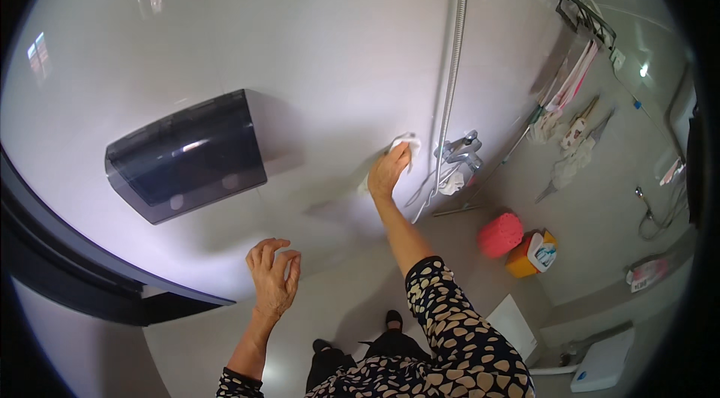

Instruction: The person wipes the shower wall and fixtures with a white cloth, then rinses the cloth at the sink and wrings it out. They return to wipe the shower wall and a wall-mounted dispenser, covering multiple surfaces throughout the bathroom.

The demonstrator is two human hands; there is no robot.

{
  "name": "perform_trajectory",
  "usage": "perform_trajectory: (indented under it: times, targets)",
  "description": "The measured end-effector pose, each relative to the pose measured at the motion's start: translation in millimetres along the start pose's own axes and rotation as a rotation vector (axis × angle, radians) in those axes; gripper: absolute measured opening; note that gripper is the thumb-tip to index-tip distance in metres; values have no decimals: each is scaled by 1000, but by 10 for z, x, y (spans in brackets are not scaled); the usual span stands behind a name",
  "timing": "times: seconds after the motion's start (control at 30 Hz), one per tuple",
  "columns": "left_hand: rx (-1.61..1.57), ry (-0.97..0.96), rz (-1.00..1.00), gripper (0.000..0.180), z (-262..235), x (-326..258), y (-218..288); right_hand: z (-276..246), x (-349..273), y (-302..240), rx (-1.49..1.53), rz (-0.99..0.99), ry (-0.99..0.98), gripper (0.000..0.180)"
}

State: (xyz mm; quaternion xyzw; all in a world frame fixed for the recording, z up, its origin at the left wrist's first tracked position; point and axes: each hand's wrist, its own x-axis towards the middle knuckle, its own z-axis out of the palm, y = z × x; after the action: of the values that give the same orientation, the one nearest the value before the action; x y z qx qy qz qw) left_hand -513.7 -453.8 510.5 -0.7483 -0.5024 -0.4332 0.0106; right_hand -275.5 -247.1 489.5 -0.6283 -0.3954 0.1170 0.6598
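My right hand [390, 171] presses a white cloth [405, 145] flat against the glossy white tiled wall [337, 45], just left of the chrome shower valve [461, 150]. My arm in a dark sleeve with cream spots stretches out to it. My left hand [273, 276] hovers lower down with fingers spread and slightly curled, holding nothing, close to the wall below a dark smoked-plastic wall box [187, 156].
A metal shower hose [454, 45] runs up the wall beside the valve. On the floor sit a pink round basket [500, 234] and a yellow box [531, 254]. Brushes and cloths [570, 135] hang at the right wall. A dark curved frame [67, 278] is at left.
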Motion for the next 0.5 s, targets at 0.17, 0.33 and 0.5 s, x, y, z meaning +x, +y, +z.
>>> perform_trajectory:
  times: [0.17,0.33,0.5]
  targets:
    - [-196,-65,-186,8,598,-243,56,81,-458,977,-492,123,-484,51]
    - [-301,40,-325,4,866,-342,262,-270,-220,-237,86,-497,-289,41]
    - [-511,55,-525,11,1256,-207,584,-305,523,-196,-29,-767,-229,40]
